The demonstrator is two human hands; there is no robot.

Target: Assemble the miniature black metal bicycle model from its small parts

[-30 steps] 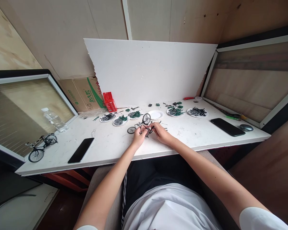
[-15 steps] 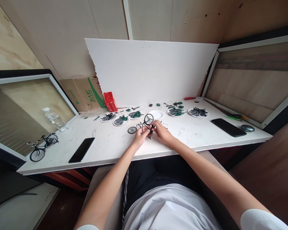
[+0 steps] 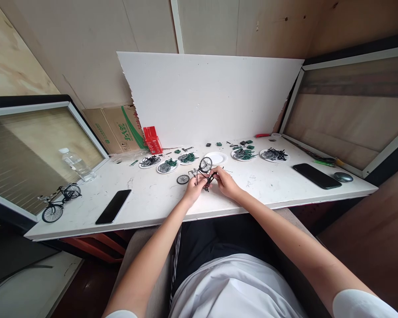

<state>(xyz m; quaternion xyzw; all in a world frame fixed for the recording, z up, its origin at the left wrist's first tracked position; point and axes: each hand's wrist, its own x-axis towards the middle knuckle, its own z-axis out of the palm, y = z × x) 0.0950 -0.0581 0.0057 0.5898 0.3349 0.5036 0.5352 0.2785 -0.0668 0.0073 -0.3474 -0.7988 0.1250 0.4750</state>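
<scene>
A black model bicycle (image 3: 205, 165), one wheel raised, is held over the table by my left hand (image 3: 195, 187), its fingers closed around the frame. My right hand (image 3: 226, 182) is closed in a pinch on a small dark curved part (image 3: 213, 176) at the bicycle's right side. Whether that part is joined to the frame I cannot tell; the fingertips cover much of it. A loose spoked wheel (image 3: 183, 179) lies on the table just left of my hands. At the far left stands another black model bicycle (image 3: 61, 199) with two wheels.
Along the back of the white table (image 3: 152, 203) are several plates of black and green parts, one of them a bare white plate (image 3: 223, 158). Phones (image 3: 113, 206) (image 3: 316, 176) lie left and right. A mouse (image 3: 342, 177), a bottle (image 3: 75, 164) and a red box (image 3: 152, 140) are there too.
My right hand has shifted slightly, and the dark part in its fingers shows tilted further out from the frame. My left hand and the bicycle stay almost in place.
</scene>
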